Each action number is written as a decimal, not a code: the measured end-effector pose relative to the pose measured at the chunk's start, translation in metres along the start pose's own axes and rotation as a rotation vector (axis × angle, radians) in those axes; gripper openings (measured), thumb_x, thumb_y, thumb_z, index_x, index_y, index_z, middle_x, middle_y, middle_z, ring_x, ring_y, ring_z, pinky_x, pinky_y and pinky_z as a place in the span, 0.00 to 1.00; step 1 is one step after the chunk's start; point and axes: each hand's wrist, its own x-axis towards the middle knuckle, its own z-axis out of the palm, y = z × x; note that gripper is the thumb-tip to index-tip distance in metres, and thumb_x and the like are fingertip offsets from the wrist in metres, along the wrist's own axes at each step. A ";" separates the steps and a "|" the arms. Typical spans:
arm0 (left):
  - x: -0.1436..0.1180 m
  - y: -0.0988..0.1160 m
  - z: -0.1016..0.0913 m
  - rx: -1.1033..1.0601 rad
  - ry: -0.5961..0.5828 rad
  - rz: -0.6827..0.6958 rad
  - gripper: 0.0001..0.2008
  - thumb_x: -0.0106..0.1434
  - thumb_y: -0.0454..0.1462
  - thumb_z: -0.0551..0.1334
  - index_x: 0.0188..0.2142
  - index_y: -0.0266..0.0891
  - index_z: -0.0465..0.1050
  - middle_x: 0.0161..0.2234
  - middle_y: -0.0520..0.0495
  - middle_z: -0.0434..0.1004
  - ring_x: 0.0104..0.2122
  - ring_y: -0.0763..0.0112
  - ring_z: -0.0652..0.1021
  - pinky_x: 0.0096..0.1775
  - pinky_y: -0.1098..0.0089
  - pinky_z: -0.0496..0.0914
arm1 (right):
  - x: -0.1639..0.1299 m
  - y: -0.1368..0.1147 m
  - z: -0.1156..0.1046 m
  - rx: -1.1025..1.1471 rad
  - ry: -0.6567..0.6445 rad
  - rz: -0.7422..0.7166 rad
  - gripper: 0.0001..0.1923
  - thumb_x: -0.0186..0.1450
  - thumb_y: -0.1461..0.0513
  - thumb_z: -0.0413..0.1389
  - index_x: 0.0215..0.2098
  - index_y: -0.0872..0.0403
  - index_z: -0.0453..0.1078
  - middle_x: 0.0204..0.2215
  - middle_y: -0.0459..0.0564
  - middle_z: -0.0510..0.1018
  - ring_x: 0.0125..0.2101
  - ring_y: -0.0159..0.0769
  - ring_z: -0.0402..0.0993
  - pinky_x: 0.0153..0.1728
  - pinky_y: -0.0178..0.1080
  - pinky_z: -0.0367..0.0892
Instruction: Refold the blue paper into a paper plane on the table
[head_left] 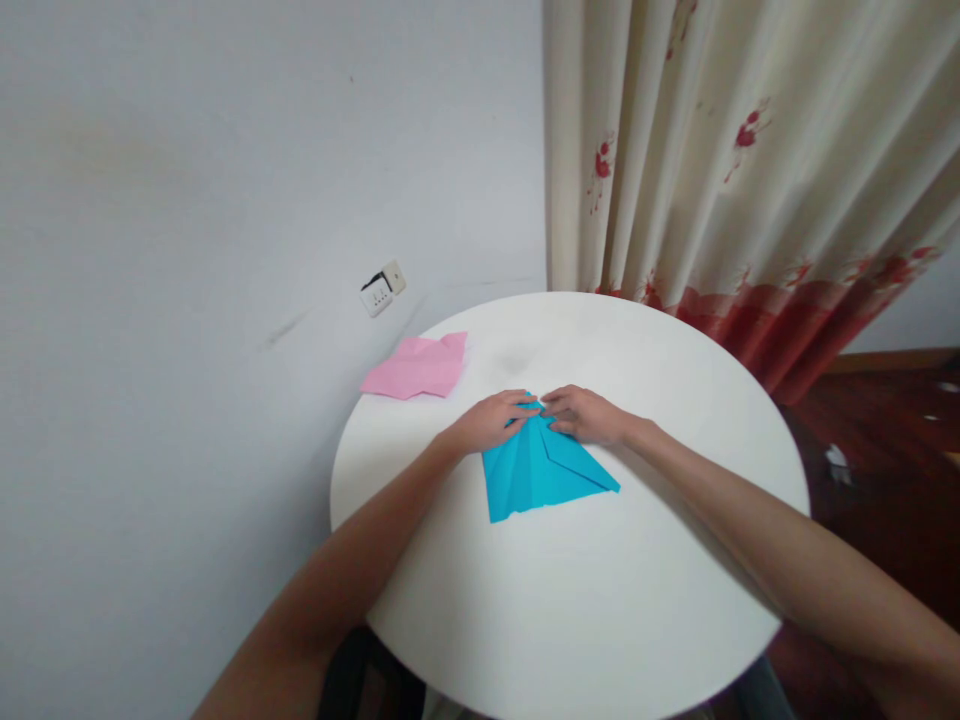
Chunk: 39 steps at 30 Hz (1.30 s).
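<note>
A sheet of blue paper (529,470), partly folded, lies on the white round table. Its narrow end points away from me, and the wider edge nearest me is slightly ragged. A folded flap with a crease runs down its right side. My left hand (495,420) grips the upper left edge, thumb and fingers closed on the paper. At the upper right edge, close to the tip, my right hand (585,413) holds the paper with bent fingers. The fingertips of both hands nearly meet at the tip and cover part of it.
A creased pink paper (418,367) lies by the far left rim of the round table (570,610). The wall (225,250) with a socket (376,296) borders the left side. A floral curtain (675,150) hangs behind. Dark floor (885,520) shows at right.
</note>
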 end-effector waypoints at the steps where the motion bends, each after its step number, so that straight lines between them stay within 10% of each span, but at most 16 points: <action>1: 0.000 0.000 0.000 0.000 -0.002 -0.001 0.17 0.73 0.36 0.55 0.57 0.43 0.75 0.61 0.43 0.71 0.63 0.58 0.68 0.64 0.56 0.63 | 0.000 0.003 0.001 -0.046 -0.001 0.012 0.20 0.65 0.54 0.61 0.53 0.52 0.77 0.59 0.59 0.74 0.59 0.52 0.68 0.59 0.51 0.62; 13: -0.003 0.001 0.005 0.107 0.009 -0.035 0.22 0.72 0.33 0.52 0.62 0.48 0.69 0.64 0.46 0.67 0.65 0.58 0.66 0.65 0.54 0.61 | -0.005 0.021 0.004 -0.051 -0.157 0.179 0.55 0.55 0.36 0.63 0.72 0.50 0.55 0.73 0.59 0.47 0.71 0.59 0.40 0.68 0.57 0.42; 28: -0.001 -0.002 0.008 0.096 0.077 -0.389 0.27 0.71 0.36 0.51 0.68 0.39 0.57 0.69 0.39 0.58 0.68 0.52 0.59 0.66 0.44 0.54 | -0.004 0.015 0.000 -0.086 -0.185 0.196 0.56 0.55 0.33 0.60 0.71 0.53 0.56 0.72 0.61 0.47 0.71 0.58 0.39 0.69 0.57 0.41; 32: 0.002 0.009 0.003 0.075 0.164 -0.278 0.24 0.73 0.38 0.49 0.67 0.40 0.60 0.68 0.41 0.61 0.68 0.59 0.60 0.67 0.51 0.52 | -0.004 0.019 0.002 -0.074 -0.178 0.187 0.55 0.54 0.34 0.61 0.71 0.51 0.57 0.73 0.60 0.47 0.71 0.59 0.40 0.68 0.57 0.42; 39: 0.005 0.021 0.014 -0.014 -0.080 -0.147 0.30 0.74 0.51 0.51 0.69 0.41 0.56 0.71 0.39 0.52 0.70 0.57 0.55 0.68 0.50 0.49 | -0.004 0.021 0.005 -0.055 -0.154 0.188 0.56 0.55 0.36 0.63 0.72 0.50 0.53 0.73 0.60 0.48 0.71 0.58 0.40 0.68 0.57 0.41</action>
